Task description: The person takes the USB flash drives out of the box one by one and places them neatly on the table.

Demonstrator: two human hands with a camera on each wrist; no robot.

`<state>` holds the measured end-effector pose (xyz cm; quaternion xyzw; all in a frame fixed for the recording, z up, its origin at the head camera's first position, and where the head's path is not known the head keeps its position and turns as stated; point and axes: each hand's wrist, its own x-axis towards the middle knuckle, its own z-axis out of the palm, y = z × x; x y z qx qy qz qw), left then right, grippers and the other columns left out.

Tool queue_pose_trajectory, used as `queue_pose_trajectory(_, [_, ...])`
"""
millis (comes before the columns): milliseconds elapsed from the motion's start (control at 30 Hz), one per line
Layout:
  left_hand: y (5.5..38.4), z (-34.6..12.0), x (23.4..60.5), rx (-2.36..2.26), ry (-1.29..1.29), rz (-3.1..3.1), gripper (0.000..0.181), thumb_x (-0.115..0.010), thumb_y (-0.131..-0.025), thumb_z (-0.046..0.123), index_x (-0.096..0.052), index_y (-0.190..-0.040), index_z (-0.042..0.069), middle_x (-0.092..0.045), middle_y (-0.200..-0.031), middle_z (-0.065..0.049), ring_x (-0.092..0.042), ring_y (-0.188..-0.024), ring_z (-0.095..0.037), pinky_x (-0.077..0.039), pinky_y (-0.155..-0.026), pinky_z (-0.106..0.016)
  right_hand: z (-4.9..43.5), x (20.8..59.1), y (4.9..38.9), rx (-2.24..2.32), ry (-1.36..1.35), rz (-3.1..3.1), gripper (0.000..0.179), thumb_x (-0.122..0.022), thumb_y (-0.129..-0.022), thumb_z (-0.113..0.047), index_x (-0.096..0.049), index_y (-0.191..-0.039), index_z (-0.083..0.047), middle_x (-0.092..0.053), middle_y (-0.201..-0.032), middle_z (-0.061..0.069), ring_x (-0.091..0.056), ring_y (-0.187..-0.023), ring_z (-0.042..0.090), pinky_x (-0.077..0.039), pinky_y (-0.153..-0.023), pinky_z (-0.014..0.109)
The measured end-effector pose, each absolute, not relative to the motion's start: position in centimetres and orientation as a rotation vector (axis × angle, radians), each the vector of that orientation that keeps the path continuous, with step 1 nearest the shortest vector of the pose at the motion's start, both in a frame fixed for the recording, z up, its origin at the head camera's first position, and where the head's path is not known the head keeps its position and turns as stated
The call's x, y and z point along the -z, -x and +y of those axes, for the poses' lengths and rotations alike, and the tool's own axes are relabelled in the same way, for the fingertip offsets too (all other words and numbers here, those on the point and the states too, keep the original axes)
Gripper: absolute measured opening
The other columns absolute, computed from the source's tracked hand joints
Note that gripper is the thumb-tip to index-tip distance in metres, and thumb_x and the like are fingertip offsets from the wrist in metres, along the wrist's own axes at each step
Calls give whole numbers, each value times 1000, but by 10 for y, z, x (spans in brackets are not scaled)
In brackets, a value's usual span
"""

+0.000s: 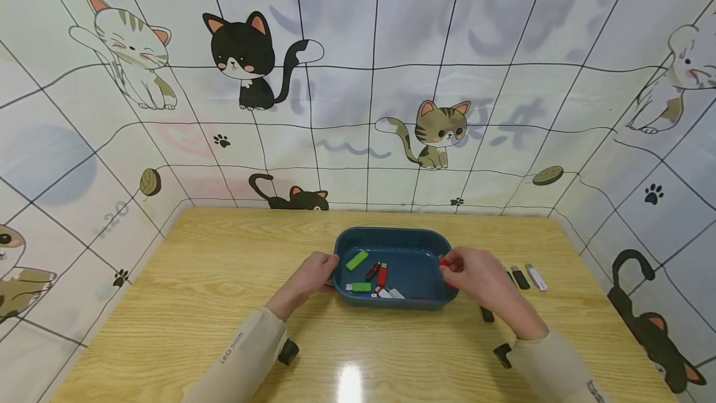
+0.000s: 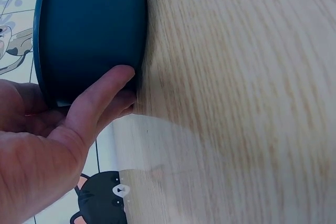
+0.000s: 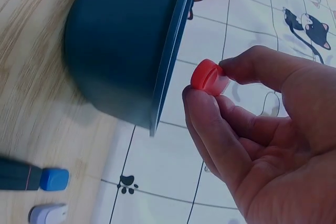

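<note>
A dark blue plastic tub (image 1: 416, 269) stands on the table with several USB flash drives inside. Among them are a green flash drive (image 1: 357, 259), another green flash drive (image 1: 361, 287), a red flash drive (image 1: 382, 276) and a white flash drive (image 1: 396, 293). My left hand (image 1: 310, 275) grips the tub's left end, its fingers along the outer wall (image 2: 94, 35) in the left wrist view. Over the tub's right end, my right hand (image 1: 481, 272) pinches a red flash drive (image 3: 210, 77) between thumb and fingers, just beyond the rim in the right wrist view.
Right of the tub lie a black flash drive (image 1: 520, 278) and a white flash drive (image 1: 536, 277). Another black stick (image 1: 487, 314) lies below my right wrist. Cat-patterned cloth (image 1: 347, 98) hangs behind the wooden table (image 1: 235, 254) and along both sides.
</note>
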<state>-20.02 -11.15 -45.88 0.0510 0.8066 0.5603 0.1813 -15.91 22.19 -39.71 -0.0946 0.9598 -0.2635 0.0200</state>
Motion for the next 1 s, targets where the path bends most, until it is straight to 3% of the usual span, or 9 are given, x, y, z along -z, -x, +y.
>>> queue_pose_trajectory(367, [201,-110,458,-1577,-132,2276,41,-38,-110,15,-67,-115,-14,-67,-104,-19,-67,-95,-25,-63,-82,-45,246,398,152,855,209,2946,21,-71,-94,-17,-72,-106,0,-71,-88,0,-62,-71,13,-50,-59,32])
queue_pose_trajectory(633, [198,-111,458,-1582,-141,2279,43,-37,-110,16,-68,-115,-14,-68,-104,-22,-69,-96,-27,-64,-80,-45,267,401,150,770,174,2996,22,-72,-93,-20,-73,-104,-1,-72,-88,-1,-63,-72,12,-50,-62,32])
queue_pose_trajectory(833, [199,-111,458,-1587,-126,2279,43,-38,-110,16,-69,-111,-13,-65,-94,-19,-67,-90,-22,-64,-81,-45,283,404,148,769,129,2954,29,-72,-95,-22,-71,-109,3,-72,-92,3,-65,-77,16,-52,-64,34])
queue_pose_trajectory(1000, [200,-110,458,-1595,-123,2268,42,-38,-110,15,-68,-105,-13,-59,-85,-12,-64,-85,-19,-64,-81,-44,298,413,148,709,121,2953,22,-71,-95,-20,-70,-99,1,-69,-86,2,-59,-72,17,-47,-59,32])
